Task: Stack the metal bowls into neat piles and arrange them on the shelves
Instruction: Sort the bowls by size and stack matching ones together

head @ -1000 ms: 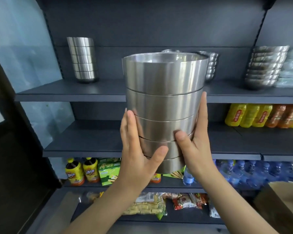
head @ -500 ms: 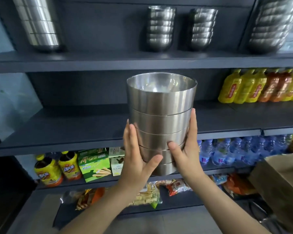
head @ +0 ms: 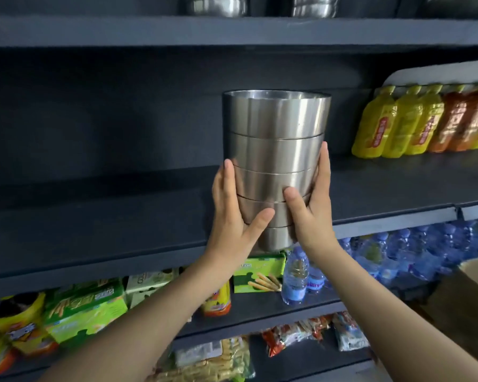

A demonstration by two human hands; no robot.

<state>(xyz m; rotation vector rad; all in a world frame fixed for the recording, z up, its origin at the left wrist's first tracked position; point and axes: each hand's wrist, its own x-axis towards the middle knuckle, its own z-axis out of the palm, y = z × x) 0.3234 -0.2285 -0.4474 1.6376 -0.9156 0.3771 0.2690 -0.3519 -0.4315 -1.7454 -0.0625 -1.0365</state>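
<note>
Between the palms, a stack of bowls [head: 276, 150] hangs upright, five nested one inside another, not yet set down. The grip is a two-sided press: left hand [head: 232, 213] and right hand [head: 312, 210] lie flat on its lower sides, fingers straight, thumbs across the front. This looks like the placing step. Next, the base should clear the lip of the middle shelf [head: 122, 216] behind the grip and settle level, well apart from the yellow bottles [head: 392, 125] to the right. Nothing shows above the top bowl's rim; its inside is mostly hidden. More bowl piles [head: 215, 6] stand above.
</note>
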